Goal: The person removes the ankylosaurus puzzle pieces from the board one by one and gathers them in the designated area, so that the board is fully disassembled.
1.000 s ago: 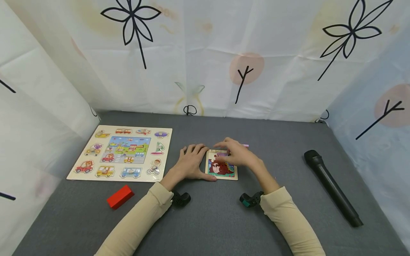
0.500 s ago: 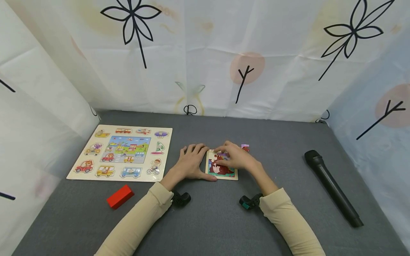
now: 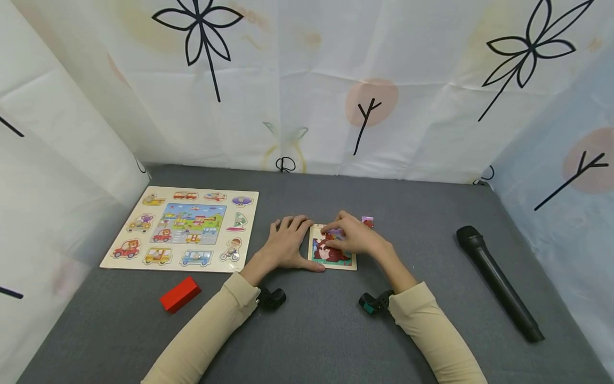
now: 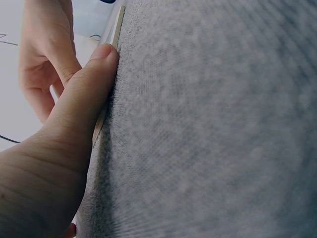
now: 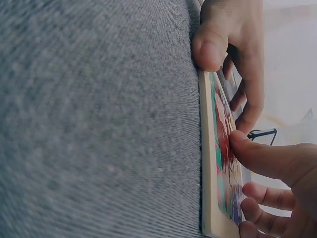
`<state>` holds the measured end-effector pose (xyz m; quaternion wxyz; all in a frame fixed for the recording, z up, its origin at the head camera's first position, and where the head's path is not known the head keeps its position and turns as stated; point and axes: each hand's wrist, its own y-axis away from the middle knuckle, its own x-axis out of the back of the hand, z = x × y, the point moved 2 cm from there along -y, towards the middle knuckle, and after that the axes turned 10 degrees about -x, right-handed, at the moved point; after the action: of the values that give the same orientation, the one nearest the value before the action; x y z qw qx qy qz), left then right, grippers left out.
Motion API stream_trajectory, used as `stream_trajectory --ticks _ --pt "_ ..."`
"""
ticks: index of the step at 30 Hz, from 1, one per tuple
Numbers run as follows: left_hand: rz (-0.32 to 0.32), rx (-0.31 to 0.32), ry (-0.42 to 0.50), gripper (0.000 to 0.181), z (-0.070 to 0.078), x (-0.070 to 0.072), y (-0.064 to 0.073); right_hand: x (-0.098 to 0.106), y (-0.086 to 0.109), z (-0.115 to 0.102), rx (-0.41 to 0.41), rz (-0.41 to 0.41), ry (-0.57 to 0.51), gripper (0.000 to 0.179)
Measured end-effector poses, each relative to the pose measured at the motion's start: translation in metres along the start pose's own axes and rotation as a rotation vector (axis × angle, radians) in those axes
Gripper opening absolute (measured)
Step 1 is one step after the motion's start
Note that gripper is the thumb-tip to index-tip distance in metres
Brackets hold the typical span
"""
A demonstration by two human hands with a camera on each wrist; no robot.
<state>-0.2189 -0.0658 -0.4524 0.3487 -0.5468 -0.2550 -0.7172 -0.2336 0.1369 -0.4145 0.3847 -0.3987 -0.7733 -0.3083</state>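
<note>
A small wooden-framed jigsaw puzzle (image 3: 336, 260) with a red-brown picture lies flat between the hands. My left hand (image 3: 286, 247) grips its left side. The left thumb presses the near edge, and the index finger reaches toward the far left corner. My right hand (image 3: 356, 234) is over the upper right of the puzzle and hides part of it. In the right wrist view, the right thumb (image 5: 240, 144) and fingertips touch the picture, spread apart, with no piece visible between them. A loose purple-and-red puzzle piece (image 3: 368, 221) lies just beyond the right hand.
A larger vehicle puzzle board (image 3: 249, 213) lies at the left. Nearer the front is a red block (image 3: 180, 295). A black microphone (image 3: 499, 282) lies at the right. Printed white curtains (image 3: 307, 85) enclose the grey table (image 3: 316, 341) at the back and sides.
My right hand has lowered slightly onto the puzzle, its thumb and fingers coming down on the picture. The loose piece behind it shows more now. My left hand has stayed in place.
</note>
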Motion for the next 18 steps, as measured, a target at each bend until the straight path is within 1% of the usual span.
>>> stream_trajectory --ticks 4,7,18 --pt "-0.009 0.004 -0.004 0.116 -0.0003 -0.0008 -0.0007 -0.0005 0.0001 0.0002 -0.019 -0.01 -0.003 0.035" --pt "0.004 -0.002 0.0 0.114 0.0001 -0.0006 -0.0007 -0.0007 0.0003 -0.0002 -0.029 -0.016 0.005 0.033" --pt "-0.001 0.013 0.01 0.115 0.0003 -0.0007 -0.0006 -0.0018 -0.0002 -0.0004 -0.029 -0.016 0.045 0.032"
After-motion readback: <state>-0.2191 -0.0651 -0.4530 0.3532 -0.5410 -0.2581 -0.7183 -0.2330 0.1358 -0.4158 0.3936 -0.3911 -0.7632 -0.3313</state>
